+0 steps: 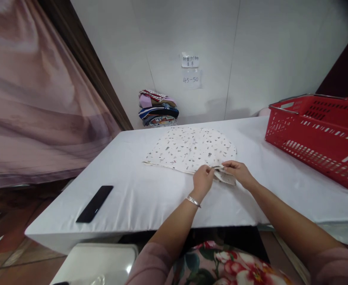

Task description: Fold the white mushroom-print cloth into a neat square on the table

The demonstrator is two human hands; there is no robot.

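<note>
A white cloth piece [188, 146] with small scattered prints lies spread on the white-covered table [138, 198]. Its far edge is rounded, and the near right corner is gathered and partly folded over. My left hand [203, 179] pinches the near edge of this cloth at the gathered part. Just to the right, my right hand [238, 171] pinches the same bunched part between thumb and fingers. A small flap of the cloth hangs toward me below the fingers. What kind of garment or article it is, I cannot tell.
A red plastic basket [313, 138] stands at the table's right. A black phone [94, 204] lies near the front left. Folded clothes [158, 111] are stacked behind the table by the wall. A pink curtain [37, 99] hangs at left; a pale stool-like surface [99, 261] is below.
</note>
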